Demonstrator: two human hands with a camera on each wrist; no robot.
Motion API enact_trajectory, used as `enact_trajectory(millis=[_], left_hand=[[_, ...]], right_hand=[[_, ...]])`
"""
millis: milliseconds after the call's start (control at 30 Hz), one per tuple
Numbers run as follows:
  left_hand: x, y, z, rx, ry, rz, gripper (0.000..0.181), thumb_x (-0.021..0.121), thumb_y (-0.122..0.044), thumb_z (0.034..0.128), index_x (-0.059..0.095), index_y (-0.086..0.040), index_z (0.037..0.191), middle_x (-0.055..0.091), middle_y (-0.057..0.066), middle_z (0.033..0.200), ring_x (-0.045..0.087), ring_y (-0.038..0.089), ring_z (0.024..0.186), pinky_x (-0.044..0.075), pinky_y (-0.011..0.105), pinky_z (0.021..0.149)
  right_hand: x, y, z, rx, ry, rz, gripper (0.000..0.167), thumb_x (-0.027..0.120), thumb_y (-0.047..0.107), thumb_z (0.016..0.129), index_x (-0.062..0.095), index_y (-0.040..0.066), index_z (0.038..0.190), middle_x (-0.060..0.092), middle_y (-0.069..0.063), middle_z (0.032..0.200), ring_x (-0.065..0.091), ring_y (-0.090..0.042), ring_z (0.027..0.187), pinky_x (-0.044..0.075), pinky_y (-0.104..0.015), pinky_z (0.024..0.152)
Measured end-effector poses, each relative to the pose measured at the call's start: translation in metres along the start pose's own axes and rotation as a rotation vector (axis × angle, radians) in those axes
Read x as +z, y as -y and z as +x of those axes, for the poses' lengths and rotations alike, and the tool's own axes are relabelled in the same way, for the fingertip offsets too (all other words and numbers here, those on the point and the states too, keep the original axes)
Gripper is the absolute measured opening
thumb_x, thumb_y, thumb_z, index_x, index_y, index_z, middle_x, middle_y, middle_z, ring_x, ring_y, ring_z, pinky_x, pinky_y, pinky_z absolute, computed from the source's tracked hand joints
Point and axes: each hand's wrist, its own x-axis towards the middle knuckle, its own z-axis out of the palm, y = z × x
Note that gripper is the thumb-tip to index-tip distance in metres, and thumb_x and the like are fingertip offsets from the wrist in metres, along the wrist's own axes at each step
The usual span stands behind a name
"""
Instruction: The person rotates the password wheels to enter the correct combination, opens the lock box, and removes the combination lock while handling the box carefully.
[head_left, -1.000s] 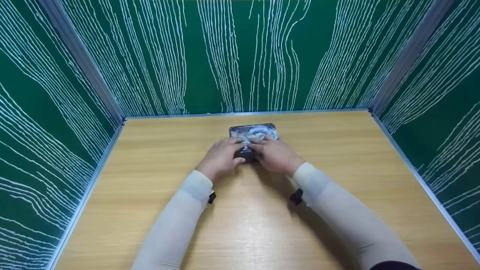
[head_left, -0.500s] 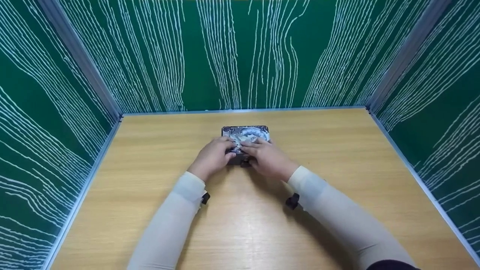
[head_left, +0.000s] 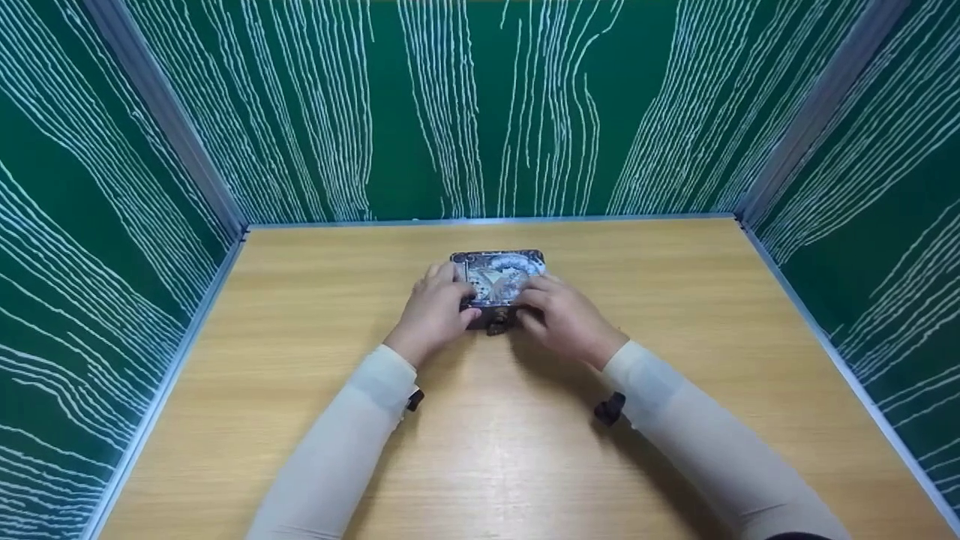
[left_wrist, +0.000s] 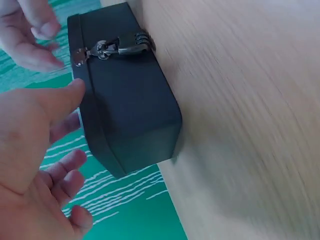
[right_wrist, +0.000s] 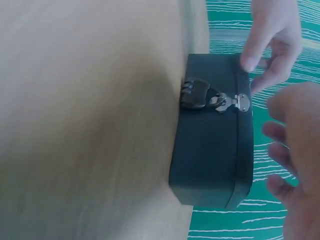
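Observation:
A small dark box (head_left: 499, 274) with a picture-printed lid rests near the back of the table. On its front, a combination padlock (left_wrist: 133, 45) hangs from a metal hasp (right_wrist: 234, 103). My left hand (head_left: 435, 307) holds the box at its left front corner, with the thumb on the lid's front edge and fingers over the top. At the right front, my right hand (head_left: 562, 311) hovers with loosely bent fingers; whether its fingertips touch the lid is not clear. The wrist views show the plain dark front, with the lid down.
The wooden table (head_left: 480, 450) extends around the box. Green walls with wavy white lines, such as the back wall (head_left: 405, 112), enclose it on three sides, with grey posts (head_left: 172, 120) at the corners. A small black device (head_left: 610, 409) sits at the right wrist.
Both hands lay over the middle of the lid earlier. They have drawn apart toward the sides, the right hand moving right, so more of the lid and the padlock shows.

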Motion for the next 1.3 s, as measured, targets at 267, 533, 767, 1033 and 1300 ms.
enact_trajectory(millis=[267,533,767,1033,1300], left_hand=[[-0.005,-0.012,-0.012,-0.122,0.123,-0.147,0.026,0.077,-0.040,0.1095,0.084,-0.016,0.102,0.076,0.002,0.091,0.069,0.023,0.084,0.059,0.040,0.078],[0.017,-0.011,-0.007,-0.136,0.202,-0.191,0.036,0.077,-0.042,0.1079,0.083,-0.014,0.086,0.065,-0.005,0.070,0.058,0.015,0.064,0.047,0.033,0.062],[0.031,-0.016,-0.007,-0.125,0.206,-0.167,0.039,0.077,-0.041,0.1075,0.073,-0.018,0.077,0.062,-0.004,0.072,0.056,0.017,0.067,0.043,0.035,0.063],[0.042,-0.022,-0.006,-0.128,0.197,-0.171,0.028,0.074,-0.032,0.1095,0.075,-0.017,0.086,0.067,-0.003,0.078,0.058,0.016,0.070,0.046,0.034,0.064],[0.044,-0.023,-0.002,-0.208,0.255,-0.375,0.036,0.060,-0.022,0.1155,0.071,-0.010,0.083,0.063,-0.004,0.065,0.055,0.013,0.050,0.045,0.027,0.049]], right_hand=[[0.010,-0.001,-0.006,0.198,0.132,0.194,0.023,0.076,0.023,0.107,0.086,0.007,0.121,0.086,-0.010,0.109,0.077,-0.020,0.089,0.068,-0.040,0.083],[0.030,-0.004,-0.001,0.293,0.227,0.367,0.028,0.072,0.020,0.108,0.083,-0.001,0.123,0.085,-0.011,0.091,0.062,-0.010,0.063,0.051,-0.024,0.060],[0.039,-0.004,-0.003,0.249,0.226,0.450,0.023,0.068,0.015,0.106,0.082,-0.002,0.114,0.084,-0.011,0.084,0.073,-0.014,0.065,0.057,-0.024,0.063],[0.041,-0.001,-0.004,0.286,0.239,0.490,0.029,0.072,0.016,0.105,0.078,-0.005,0.125,0.084,-0.012,0.095,0.071,-0.013,0.069,0.060,-0.026,0.069],[0.037,0.004,-0.010,0.206,0.132,0.313,0.019,0.088,0.020,0.097,0.079,0.007,0.109,0.082,-0.005,0.097,0.073,-0.014,0.084,0.066,-0.036,0.082]])
